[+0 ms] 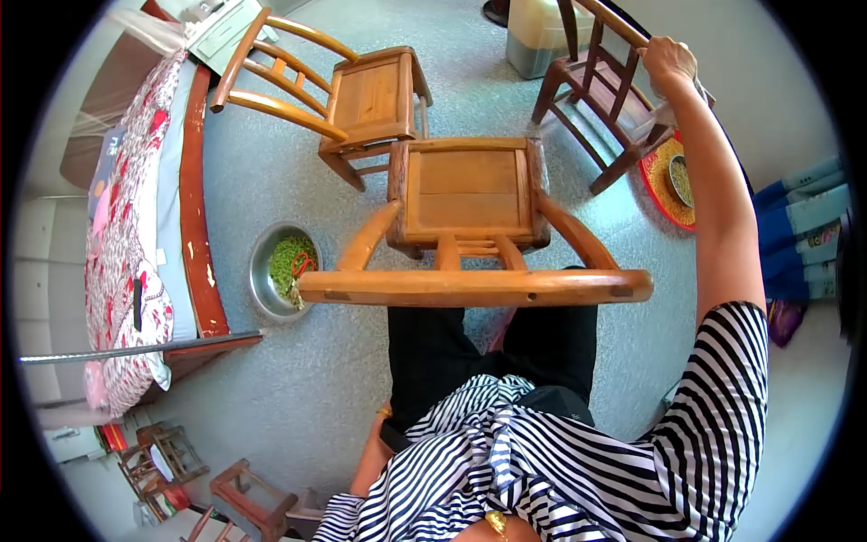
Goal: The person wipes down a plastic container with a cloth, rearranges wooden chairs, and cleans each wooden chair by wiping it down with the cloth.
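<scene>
At the upper right, the right hand [670,65] is gripping the top rail of a dark chair [625,88], its fingers [662,47] wrapping narrowly round the wood. A red tray [652,185] is lying just beside that chair. Two lighter chairs, a front one [468,188] and a rear one [372,95], are standing nearby. The left hand is lying out of sight; I cannot tell its fingers' state.

Single head view, worn, looking forward and steeply down. Very wide, fisheye-type lens: round image, black corners, straight edges bowed. Nearest: wearer's black-and-white striped shirt [470,434], bottom centre, with black cloth trousers [429,348] above it. Honey-brown wooden slat-back chair [465,194] close, mid-frame, seen from above. Right hand [668,61] farther out, upper right. Coverage runs from red-and-white floral bed [135,208], left, to blue patterned cloth [804,239], right edge.
</scene>
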The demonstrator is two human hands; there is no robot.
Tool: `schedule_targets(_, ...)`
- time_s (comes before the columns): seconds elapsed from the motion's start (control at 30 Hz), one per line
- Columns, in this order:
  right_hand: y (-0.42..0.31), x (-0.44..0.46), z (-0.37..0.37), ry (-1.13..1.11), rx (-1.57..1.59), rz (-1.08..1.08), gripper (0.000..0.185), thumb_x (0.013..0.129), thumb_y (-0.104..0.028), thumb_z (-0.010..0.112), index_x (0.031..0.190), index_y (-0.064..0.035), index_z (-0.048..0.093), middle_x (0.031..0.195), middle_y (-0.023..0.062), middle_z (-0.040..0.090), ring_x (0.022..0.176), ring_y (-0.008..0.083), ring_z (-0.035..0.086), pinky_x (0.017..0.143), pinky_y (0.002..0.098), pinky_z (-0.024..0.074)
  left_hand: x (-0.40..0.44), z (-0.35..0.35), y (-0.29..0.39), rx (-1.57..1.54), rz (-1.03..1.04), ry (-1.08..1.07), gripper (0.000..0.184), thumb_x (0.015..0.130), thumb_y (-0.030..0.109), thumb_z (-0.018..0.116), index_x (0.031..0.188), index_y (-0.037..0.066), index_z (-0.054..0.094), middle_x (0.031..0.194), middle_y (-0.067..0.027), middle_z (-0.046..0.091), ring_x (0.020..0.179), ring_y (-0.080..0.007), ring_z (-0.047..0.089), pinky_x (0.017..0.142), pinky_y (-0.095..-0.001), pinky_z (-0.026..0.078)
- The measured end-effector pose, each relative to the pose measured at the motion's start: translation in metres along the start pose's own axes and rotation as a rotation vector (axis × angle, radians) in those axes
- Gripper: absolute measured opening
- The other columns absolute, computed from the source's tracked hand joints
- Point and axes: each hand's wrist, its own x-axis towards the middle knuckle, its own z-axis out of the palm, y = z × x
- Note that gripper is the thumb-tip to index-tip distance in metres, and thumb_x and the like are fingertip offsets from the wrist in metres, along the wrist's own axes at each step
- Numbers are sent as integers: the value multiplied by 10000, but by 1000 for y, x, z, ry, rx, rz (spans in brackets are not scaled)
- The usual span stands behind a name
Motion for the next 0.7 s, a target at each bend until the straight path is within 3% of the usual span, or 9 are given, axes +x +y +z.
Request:
schedule_targets(0.17,-3,32,24,27,-10,36,371,811,-425,533,894,-87,662,920,136,637,894,323,603,730,404,489,33,-3,29,-22,70,31,487,855,394,474,1220,73,443,1123,-93,558,1000,-238,543,881,-363,419)
schedule_targets(0.23,-5,41,28,51,-2,70,367,805,-432,540,914,-101,658,949,122,633,944,317,584,740,400,488,49,-23,31,-8,158,96,403,856,380,498,1174,133,482,1045,-67,603,889,-173,581,694,-317,440)
schedule_targets(0.4,0,60,43,63,25,63,389,797,-430,554,978,-91,612,973,139,618,965,331,562,757,416,479,11,0,89,-23,244,152,393,876,324,487,1221,147,425,1050,-79,601,917,-193,586,704,-300,444)
schedule_targets(0.47,5,62,49,344,93,-93,412,774,-437,575,978,-79,586,926,167,617,942,355,561,761,434,473,-6,13,119,-84,386,195,404,871,298,506,1218,106,427,1055,-93,598,918,-191,586,727,-287,453)
schedule_targets(0.53,8,42,35,259,237,-17,417,759,-430,590,956,-63,569,881,181,609,884,339,579,748,433,468,-20,20,149,-62,575,160,428,860,288,528,1210,63,431,1050,-96,597,912,-189,585,742,-276,459)
schedule_targets(0.6,7,1,6,50,537,-211,391,770,-403,582,937,-49,567,867,147,608,832,259,595,718,379,471,-38,38,184,-63,747,151,427,863,293,520,1201,45,439,1063,-100,588,920,-186,578,760,-287,453)
schedule_targets(0.7,2,-86,-49,-91,948,-200,394,742,-414,617,881,-48,576,815,119,597,736,208,591,700,317,464,-68,70,233,-4,1011,65,444,877,348,460,1197,42,441,1116,-115,556,995,-185,540,805,-299,433)
